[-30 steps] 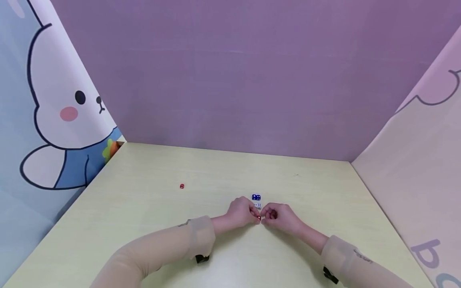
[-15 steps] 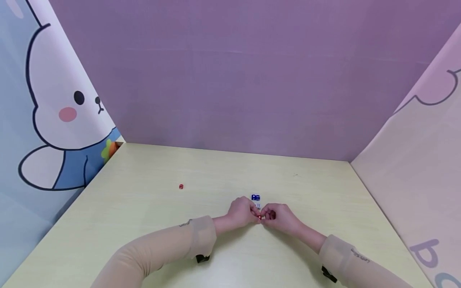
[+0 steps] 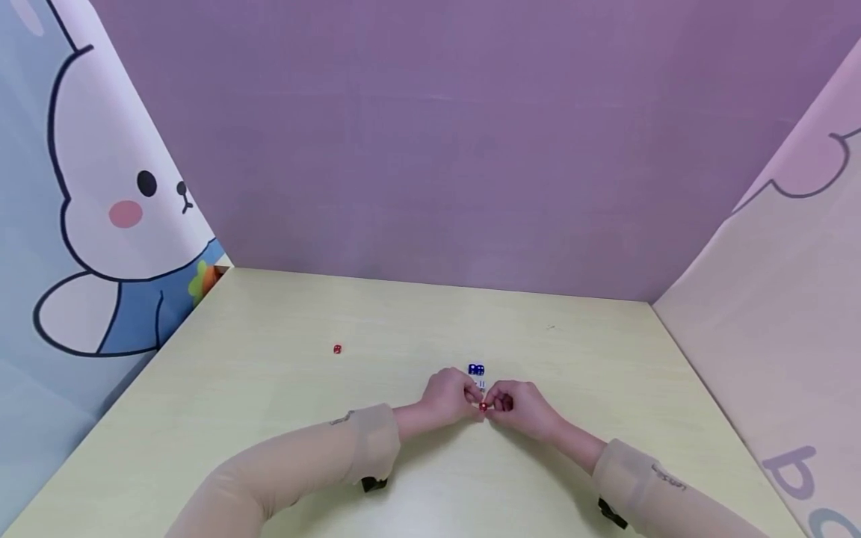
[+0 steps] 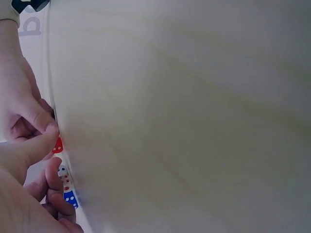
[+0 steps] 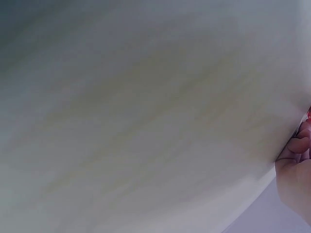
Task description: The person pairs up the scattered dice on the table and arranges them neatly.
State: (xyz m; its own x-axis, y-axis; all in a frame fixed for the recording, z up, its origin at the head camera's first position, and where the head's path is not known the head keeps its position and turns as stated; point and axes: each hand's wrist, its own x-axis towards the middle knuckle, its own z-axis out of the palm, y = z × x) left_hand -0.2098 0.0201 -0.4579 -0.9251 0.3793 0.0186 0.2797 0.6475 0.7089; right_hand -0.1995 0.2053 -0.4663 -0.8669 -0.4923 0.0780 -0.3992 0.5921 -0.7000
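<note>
A small red die point(image 3: 483, 406) is between the fingertips of both hands, just above or on the table. My left hand point(image 3: 449, 396) has its thumb and index finger about the die's left side. From the right, my right hand point(image 3: 527, 407) pinches it at the fingertips, other fingers curled in. In the left wrist view the red die point(image 4: 58, 145) shows beside the two thumbs. Just beyond the hands are white dice point(image 3: 480, 385), partly hidden by the left fingers, and two blue dice point(image 3: 476, 369) side by side behind them. The right wrist view shows only part of the right hand point(image 5: 296, 167).
Another red die point(image 3: 337, 349) lies apart on the pale wooden table point(image 3: 282, 314), to the left. A tiny mark or scrap point(image 3: 551, 327) is at the back right. A purple panel point(image 3: 430, 149) rises behind the table, and printed cloths flank both sides.
My right fingertips have come in from a small gap to meet the red die, which shows a little more between the hands. The other dice stay put.
</note>
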